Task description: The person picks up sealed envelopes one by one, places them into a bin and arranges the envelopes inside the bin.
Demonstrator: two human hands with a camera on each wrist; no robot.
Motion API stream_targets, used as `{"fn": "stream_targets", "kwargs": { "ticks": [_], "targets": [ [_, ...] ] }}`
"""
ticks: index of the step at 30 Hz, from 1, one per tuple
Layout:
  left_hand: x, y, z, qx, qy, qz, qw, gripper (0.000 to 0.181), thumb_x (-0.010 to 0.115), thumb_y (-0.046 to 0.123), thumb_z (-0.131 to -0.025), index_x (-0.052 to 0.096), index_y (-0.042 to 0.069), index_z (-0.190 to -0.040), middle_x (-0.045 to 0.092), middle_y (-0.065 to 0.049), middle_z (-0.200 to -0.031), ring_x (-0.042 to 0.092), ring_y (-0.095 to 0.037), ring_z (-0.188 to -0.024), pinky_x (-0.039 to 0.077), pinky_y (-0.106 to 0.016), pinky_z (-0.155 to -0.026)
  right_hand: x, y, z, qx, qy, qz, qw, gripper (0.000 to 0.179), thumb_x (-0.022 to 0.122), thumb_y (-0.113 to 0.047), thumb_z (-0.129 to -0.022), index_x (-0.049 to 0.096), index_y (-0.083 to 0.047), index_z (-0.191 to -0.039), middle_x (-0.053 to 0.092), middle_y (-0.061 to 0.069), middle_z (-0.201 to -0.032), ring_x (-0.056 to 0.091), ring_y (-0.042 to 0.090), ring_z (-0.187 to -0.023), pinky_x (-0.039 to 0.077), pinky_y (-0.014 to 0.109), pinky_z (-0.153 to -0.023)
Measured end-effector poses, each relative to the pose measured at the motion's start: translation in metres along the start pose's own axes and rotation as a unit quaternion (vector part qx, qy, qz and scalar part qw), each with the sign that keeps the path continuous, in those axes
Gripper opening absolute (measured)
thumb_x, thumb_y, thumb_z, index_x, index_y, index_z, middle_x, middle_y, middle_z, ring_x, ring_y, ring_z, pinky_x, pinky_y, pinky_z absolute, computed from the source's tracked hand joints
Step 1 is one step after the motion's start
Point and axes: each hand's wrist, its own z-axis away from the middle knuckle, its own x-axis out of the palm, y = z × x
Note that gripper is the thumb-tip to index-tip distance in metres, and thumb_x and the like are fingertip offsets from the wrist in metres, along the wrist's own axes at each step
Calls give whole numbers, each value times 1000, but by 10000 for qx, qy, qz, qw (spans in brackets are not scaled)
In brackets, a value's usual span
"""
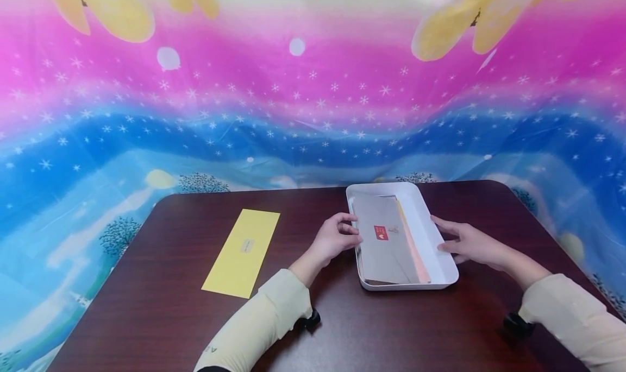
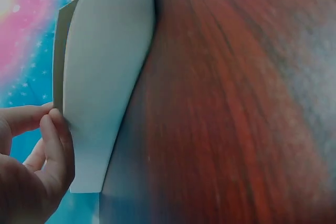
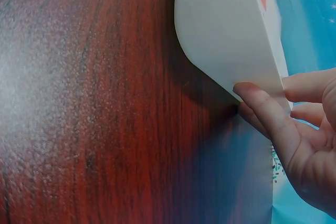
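Note:
A white tray [image 1: 442, 263] holds a stack of flat paper pieces. On top lies a shiny grey envelope-like sheet [image 1: 376, 258] with a red heart sticker [image 1: 381, 233]; pink and yellow edges [image 1: 419, 269] show beneath it. My left hand [image 1: 337, 236] is at the tray's left wall, thumb and forefinger pinching the sheet's edge, which stands above the rim in the left wrist view. With my right hand [image 1: 471, 244] I hold the tray's right wall; the thumb [image 3: 257, 100] lies against its outside. Left of the tray, a yellow envelope-like piece [image 1: 235, 269] with a small label lies flat.
The dark wooden table [image 1: 391, 328] has rounded far corners. Behind it hangs a colourful cloth [image 1: 303, 106] with snowflakes and trees. The tray's far end stands near the table's back edge.

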Motion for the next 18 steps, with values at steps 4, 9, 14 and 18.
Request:
{"fn": "stream_targets", "kwargs": {
  "ticks": [4,9,14,18],
  "targets": [
    [1,2,1,223,63,-540,9983,43,73,-10,-86,62,-4,-127,69,-10,-90,64,-15,-78,60,-34,-78,0,0,1,-7,25,53,10000,81,59,1,-101,6,4,-161,16,43,-156,62,44,-116,60,49,-80],
    [0,5,2,238,30,-668,9975,42,73,-9,-86,62,-4,-126,70,-9,-89,65,-17,-78,60,-34,-77,0,0,1,-27,27,107,9999,80,59,1,-101,6,5,-160,16,43,-156,62,44,-116,60,49,-79],
    [-2,13,3,336,-8,-727,9968,40,72,-9,-88,62,-6,-126,71,-12,-89,66,-18,-77,60,-34,-76,0,-1,1,5,49,162,9999,81,60,0,-100,6,5,-160,17,43,-156,61,45,-118,60,49,-80],
    [-5,22,2,450,-23,-769,9960,38,72,-8,-88,63,-7,-125,71,-12,-89,66,-18,-77,59,-32,-75,0,-2,2,6,57,129,9999,81,60,0,-100,7,6,-160,17,43,-156,61,45,-117,60,50,-80]
  ]
}}
